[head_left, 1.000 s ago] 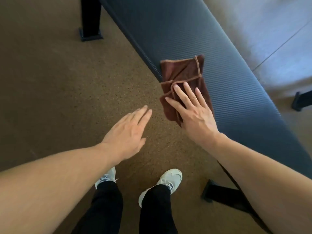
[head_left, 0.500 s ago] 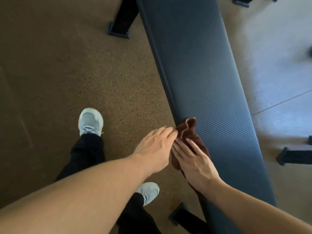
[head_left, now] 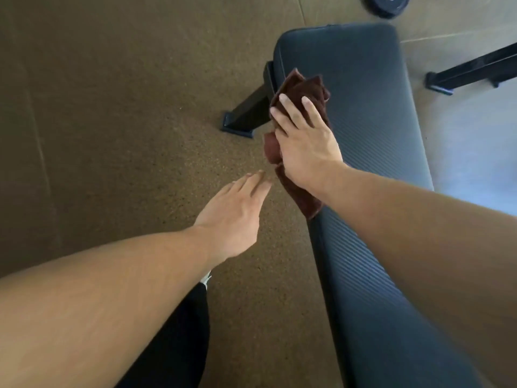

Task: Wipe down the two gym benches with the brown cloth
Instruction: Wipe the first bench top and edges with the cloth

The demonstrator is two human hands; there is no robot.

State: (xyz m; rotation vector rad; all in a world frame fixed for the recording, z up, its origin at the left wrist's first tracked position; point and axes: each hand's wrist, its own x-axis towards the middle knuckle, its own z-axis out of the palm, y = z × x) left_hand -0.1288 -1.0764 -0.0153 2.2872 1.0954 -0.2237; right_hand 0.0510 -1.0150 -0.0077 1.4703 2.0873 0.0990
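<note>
The brown speckled floor [head_left: 112, 135] fills the left and far part of the scene, turning to a paler grey patch at the right. A long dark padded gym bench [head_left: 372, 121] runs from the near right toward the far middle, its ribbed surface ending in a rounded far end. A black metal leg [head_left: 246, 116] of the bench stands on the floor just left of that far end. Another black bar [head_left: 472, 70] lies on the floor at the far right, and part of a round weight plate [head_left: 387, 5] shows at the far edge. A black trouser leg [head_left: 179, 340] is at the near middle. The right hand [head_left: 305, 144] lies flat, fingers spread, pressing the brown cloth [head_left: 302, 88] against the left edge of the bench near its far end; the bunched cloth hangs partly down the bench's side. The left hand [head_left: 235, 217] hovers open over the floor, fingers straight and close together, holding nothing, just left of the cloth.
</note>
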